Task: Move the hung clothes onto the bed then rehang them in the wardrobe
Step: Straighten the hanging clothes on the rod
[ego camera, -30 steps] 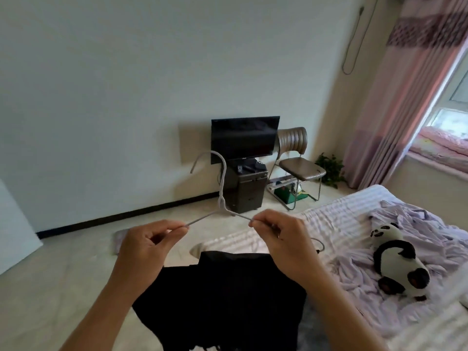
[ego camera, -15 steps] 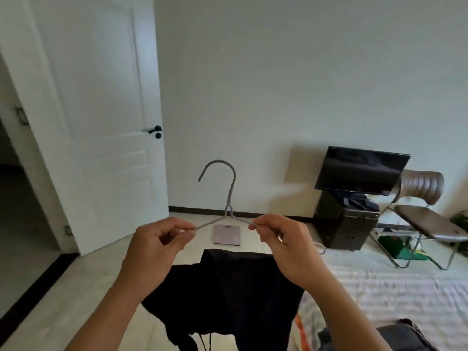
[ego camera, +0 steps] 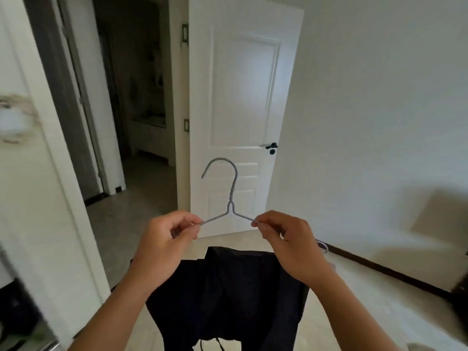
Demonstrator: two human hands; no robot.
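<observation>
Fingers of the left hand (ego camera: 164, 239) and right hand (ego camera: 288, 241) pinch the grey hanger (ego camera: 229, 198) carrying a black garment (ego camera: 228, 300) facing the door (ego camera: 243, 122), so rehanging apparently remains undone.

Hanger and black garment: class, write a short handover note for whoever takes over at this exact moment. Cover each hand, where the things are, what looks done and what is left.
Left hand: pinches the left arm of the hanger.
Right hand: pinches the hanger's right arm.
Hanger: held upright in front of the chest, hook on top, curving left.
Black garment: hangs below the hands and hanger.
View: faces an open white door and a dark hallway; no bed or wardrobe rail in sight.
Done: the garment appears to be on its hanger.
Left: carry it to the wardrobe and hook it on the rail, then likely rehang whatever clothes remain.
</observation>
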